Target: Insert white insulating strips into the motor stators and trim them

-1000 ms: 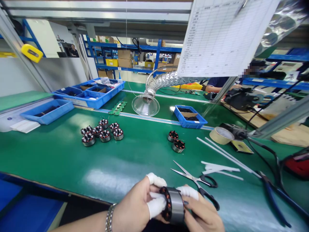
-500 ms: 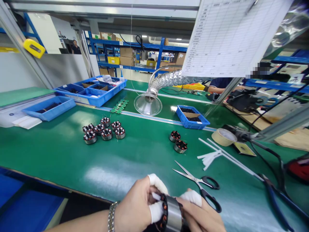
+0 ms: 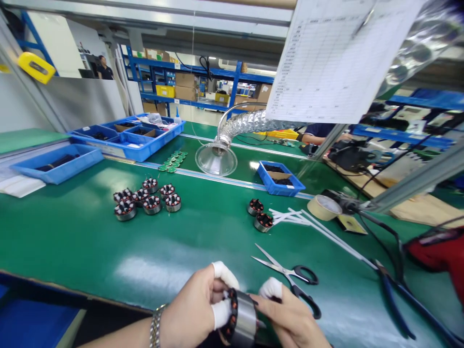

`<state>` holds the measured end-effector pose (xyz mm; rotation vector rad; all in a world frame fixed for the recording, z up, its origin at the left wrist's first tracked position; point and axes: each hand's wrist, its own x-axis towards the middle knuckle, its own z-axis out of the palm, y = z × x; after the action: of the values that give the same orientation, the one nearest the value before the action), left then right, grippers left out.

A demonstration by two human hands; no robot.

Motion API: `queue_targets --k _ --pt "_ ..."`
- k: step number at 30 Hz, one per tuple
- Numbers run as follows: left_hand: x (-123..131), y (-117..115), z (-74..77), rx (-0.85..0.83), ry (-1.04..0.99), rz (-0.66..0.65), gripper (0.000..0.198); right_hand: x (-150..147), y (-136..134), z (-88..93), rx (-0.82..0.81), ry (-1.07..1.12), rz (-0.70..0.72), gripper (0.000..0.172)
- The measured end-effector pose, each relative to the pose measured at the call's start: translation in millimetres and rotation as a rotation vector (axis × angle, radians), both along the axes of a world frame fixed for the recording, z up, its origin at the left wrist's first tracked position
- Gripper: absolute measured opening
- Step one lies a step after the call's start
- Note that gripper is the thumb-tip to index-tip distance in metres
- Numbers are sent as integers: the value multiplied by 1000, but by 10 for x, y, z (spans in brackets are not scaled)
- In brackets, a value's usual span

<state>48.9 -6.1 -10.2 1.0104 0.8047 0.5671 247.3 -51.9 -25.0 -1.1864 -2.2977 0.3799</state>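
Note:
My left hand (image 3: 195, 302) grips a motor stator (image 3: 244, 316), a steel ring with black ends and copper windings, low in the view. White wraps cover its thumb and one finger, which press on the stator's left end. My right hand (image 3: 290, 311) is on the opposite side, its fingers curled against the ring and a white wrap on one fingertip. Part of the stator is cut off by the bottom edge. Scissors (image 3: 288, 273) with black handles lie spread just beyond my right hand. Two more stators (image 3: 263, 222) stand farther off, near white strips (image 3: 290, 217).
Several stators with white pieces (image 3: 151, 204) stand left on the green bench. Blue trays (image 3: 58, 164) and green circuit boards (image 3: 172, 162) lie behind. A funnel-ended duct (image 3: 216, 159) hangs mid-bench. Right are a small blue bin (image 3: 281, 186), a tape roll (image 3: 324, 207) and pliers (image 3: 393, 299).
The view has shifted slightly. My right hand's wrapped fingertip has drawn back a little from the stator. The short white strips now lie closer to the two stators.

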Motion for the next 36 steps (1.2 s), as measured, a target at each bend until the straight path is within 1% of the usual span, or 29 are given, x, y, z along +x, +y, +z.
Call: queue_targets --k 2,3,4,5,7,9,11,12,14,17,18,20,22,24,26,28,32,36 --pt "-26 39 6 -9 7 9 18 188 212 52 -18 -207 -54 31" --pt "-40 55 17 -19 -1 26 16 327 366 63 -13 -324 -118 34" --pt "-55 69 30 -34 -14 52 15 484 544 61 -1 -450 -239 35" --pt "-69 80 43 -49 -33 85 14 647 734 46 15 -489 -351 34" --pt "-97 97 55 -84 -73 157 15 940 1102 -14 43 -534 -494 35" --pt "-122 117 34 -142 -113 204 18 1125 1379 -90 38 -581 -538 33" --pt "-151 149 -23 -202 -130 232 25 1189 1502 -155 22 -621 -532 29" --pt "-169 168 -58 -229 -132 245 29 1186 1498 -178 13 -637 -526 26" --pt "-210 208 -128 -271 -126 278 36 1143 1369 -209 -2 -657 -523 22" --pt "-265 262 -189 -329 -110 339 40 1048 975 -223 -19 -648 -519 14" --pt "-272 278 -192 -345 -99 365 42 1012 834 -224 -22 -633 -511 13" --pt "-259 305 -170 -354 -88 419 46 927 605 -225 -20 -587 -485 19" --pt "-210 319 -116 -333 -81 456 51 821 494 -236 -7 -530 -456 24" --pt "-144 312 -47 -299 -68 459 52 708 501 -258 17 -477 -428 24" --pt "-90 289 10 -268 -62 448 49 613 580 -286 50 -432 -409 24" --pt "-66 259 35 -251 -63 444 44 556 670 -311 84 -388 -393 22" --pt "-91 221 -7 -255 -35 444 38 554 752 -328 164 -303 -355 17" --pt "-111 215 -51 -275 -44 394 30 561 681 -270 275 -208 -363 20"
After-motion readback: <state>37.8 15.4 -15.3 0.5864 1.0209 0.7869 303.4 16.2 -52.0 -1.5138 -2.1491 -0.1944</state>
